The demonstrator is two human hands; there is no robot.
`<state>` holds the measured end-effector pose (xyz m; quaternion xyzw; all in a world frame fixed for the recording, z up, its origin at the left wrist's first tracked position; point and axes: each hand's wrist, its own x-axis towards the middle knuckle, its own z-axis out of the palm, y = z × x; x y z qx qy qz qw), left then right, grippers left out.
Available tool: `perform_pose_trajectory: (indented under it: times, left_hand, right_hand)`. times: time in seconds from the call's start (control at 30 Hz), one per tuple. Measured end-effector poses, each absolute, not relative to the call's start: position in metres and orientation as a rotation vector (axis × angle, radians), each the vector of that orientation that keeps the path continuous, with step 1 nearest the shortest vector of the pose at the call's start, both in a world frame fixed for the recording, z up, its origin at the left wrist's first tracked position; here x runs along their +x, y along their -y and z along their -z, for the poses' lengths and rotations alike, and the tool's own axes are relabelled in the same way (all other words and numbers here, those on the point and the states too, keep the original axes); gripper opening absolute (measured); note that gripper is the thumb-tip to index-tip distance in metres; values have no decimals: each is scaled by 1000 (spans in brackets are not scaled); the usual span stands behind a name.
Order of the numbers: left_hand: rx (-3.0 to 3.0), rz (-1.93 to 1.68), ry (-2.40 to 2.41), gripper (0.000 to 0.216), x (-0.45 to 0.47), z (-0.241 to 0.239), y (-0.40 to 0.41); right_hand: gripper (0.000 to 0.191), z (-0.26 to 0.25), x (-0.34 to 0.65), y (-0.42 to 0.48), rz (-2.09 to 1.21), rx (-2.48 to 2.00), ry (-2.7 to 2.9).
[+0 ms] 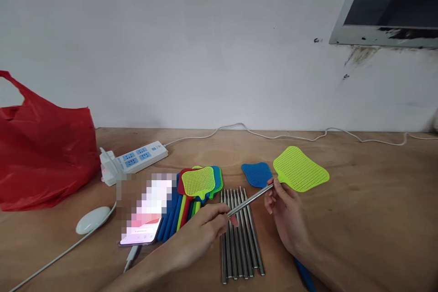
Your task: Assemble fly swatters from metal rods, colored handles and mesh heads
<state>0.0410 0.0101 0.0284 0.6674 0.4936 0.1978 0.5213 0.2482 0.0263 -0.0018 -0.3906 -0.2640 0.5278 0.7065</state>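
Metal rod [251, 200], likely light but slick, seems best held mid-shaft. Left grip [209, 224] clamps it; right grip [288, 214] pinches it by lime mesh head [301, 169], nearer worktop's [376, 191] back edge.

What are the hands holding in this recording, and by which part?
A metal rod: the left hand grips it toward its near end; the right hand pinches its far end, at the neck of the yellow-green mesh head.

On a table [369, 210], left to right: a bag [48, 155], a phone [142, 228], a pile of swatters [198, 181], a row of rods [237, 248]. A power strip [147, 155] lies beyond the phone, right of the bag. Past the rods lies one swatter head [256, 174]. A cable [284, 136] runs along the far side.
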Motion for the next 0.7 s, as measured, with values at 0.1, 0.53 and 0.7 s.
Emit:
perform_pose_trajectory:
  times: [0.1,0.53,0.7]
  left_hand:
    - [1651,-435,-1205,29,38,-30,-10]
    - [2318,-497,-1598,30,18,-15,-26]
    - [2477,-409,-1743,28,4,-11,-30]
  right_hand:
    - [35,0,257,-33,-1108,-813,493]
    - [36,5,250,-27,-1319,-927,506]
    - [39,2,249,-22,-1451,-959,603]
